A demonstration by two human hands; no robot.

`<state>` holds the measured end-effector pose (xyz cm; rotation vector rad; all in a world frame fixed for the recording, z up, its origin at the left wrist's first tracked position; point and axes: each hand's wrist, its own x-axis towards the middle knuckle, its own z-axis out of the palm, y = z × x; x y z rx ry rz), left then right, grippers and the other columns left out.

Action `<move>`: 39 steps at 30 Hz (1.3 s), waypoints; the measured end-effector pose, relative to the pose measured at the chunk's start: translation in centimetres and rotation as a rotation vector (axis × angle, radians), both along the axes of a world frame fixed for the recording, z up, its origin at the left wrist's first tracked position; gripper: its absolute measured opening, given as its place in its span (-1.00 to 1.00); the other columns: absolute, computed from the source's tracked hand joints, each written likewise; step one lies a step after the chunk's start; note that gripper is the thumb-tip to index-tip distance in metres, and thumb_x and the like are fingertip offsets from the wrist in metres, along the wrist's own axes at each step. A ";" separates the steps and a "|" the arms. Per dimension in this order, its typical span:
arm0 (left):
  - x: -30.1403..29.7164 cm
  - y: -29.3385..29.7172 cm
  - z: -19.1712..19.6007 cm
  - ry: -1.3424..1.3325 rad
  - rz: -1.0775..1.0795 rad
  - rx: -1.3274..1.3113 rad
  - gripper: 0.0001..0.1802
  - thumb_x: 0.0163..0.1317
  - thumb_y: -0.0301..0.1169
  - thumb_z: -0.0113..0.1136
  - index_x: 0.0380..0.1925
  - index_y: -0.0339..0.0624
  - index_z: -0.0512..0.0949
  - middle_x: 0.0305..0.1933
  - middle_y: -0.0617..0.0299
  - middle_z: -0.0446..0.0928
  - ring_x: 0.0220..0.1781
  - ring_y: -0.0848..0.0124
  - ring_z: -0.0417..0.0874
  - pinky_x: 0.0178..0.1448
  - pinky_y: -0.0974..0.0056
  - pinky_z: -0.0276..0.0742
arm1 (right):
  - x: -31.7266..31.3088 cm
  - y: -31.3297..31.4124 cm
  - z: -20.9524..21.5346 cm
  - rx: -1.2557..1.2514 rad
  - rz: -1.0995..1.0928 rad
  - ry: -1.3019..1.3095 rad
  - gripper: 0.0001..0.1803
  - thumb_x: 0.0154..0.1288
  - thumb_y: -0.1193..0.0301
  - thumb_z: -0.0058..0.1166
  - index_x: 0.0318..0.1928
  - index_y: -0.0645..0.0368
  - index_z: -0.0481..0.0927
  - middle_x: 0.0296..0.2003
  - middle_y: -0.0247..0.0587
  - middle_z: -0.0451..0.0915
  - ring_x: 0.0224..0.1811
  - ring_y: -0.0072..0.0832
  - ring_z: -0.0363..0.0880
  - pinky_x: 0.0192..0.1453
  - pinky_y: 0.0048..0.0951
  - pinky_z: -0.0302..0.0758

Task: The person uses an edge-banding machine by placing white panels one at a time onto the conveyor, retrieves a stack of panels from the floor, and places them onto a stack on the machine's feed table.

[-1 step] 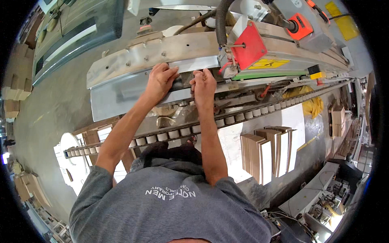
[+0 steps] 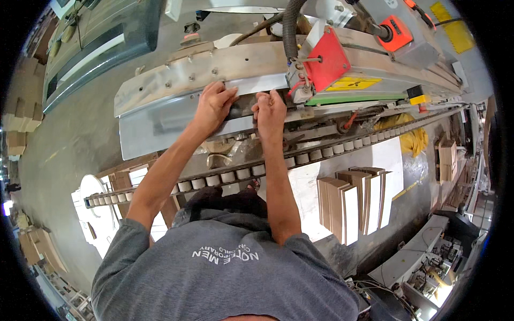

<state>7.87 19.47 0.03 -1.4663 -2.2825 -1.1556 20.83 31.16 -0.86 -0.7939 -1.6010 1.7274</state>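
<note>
Nothing has visibly moved from the other picture, taken at the same instant. Both hands sit at the same place on the machine, so the work is in a steady hold or press, not a reach or a release.

The left hand (image 2: pixel 214 104) lies over the machine's front ledge with its fingers bent, their tips on the pale strip (image 2: pixel 254 84). The right hand (image 2: pixel 270 112) is just beside it, apart by a dark gap, with its fingers curled narrow and their tips at the same strip. Whether either hand pinches the strip or only presses on it cannot be told from above.

The pale strip is thin, flat and straight, whitish-grey. It runs along the lower edge of the bolted metal guard plate (image 2: pixel 214 69) and ends close to the red cover (image 2: pixel 326 64) on the person's right.

Below the hands a roller track (image 2: pixel 321 152) crosses the view at a slant. Stacked wooden panels (image 2: pixel 348 198) stand on edge on the floor beyond it. A black corrugated hose (image 2: pixel 289 21) rises from the machine's top.
</note>
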 end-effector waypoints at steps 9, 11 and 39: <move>3.2 7.7 -0.7 0.022 -0.067 -0.022 -0.77 0.17 -0.29 0.39 -0.26 -0.19 0.70 -0.37 0.04 0.55 -0.24 -0.03 0.53 -0.10 -0.03 0.46 | 10.6 -3.8 5.4 0.365 0.036 -0.032 -0.57 0.33 0.52 0.24 0.21 0.21 0.59 -0.19 -0.24 0.65 -0.22 -0.53 0.56 -0.17 -0.46 0.53; 2.3 7.8 -0.2 0.031 -0.059 -0.045 -0.74 0.18 -0.27 0.40 -0.22 -0.20 0.71 -0.30 0.04 0.62 -0.19 -0.04 0.56 -0.05 -0.02 0.49 | 14.4 -5.0 7.2 0.555 -0.033 -0.152 -0.57 0.31 0.50 0.24 0.20 0.21 0.60 -0.13 -0.16 0.67 -0.07 -0.35 0.57 -0.01 -0.28 0.54; 14.2 -6.0 8.2 -0.086 -0.470 0.054 -0.49 0.02 -0.57 0.45 0.06 -0.18 0.67 0.03 0.05 0.62 0.09 0.10 0.60 0.18 0.11 0.53 | 33.1 -6.4 11.5 1.170 -0.338 -1.028 -0.46 0.12 0.64 0.20 0.16 0.08 0.55 0.09 -0.07 0.46 0.17 -0.04 0.39 0.24 0.04 0.33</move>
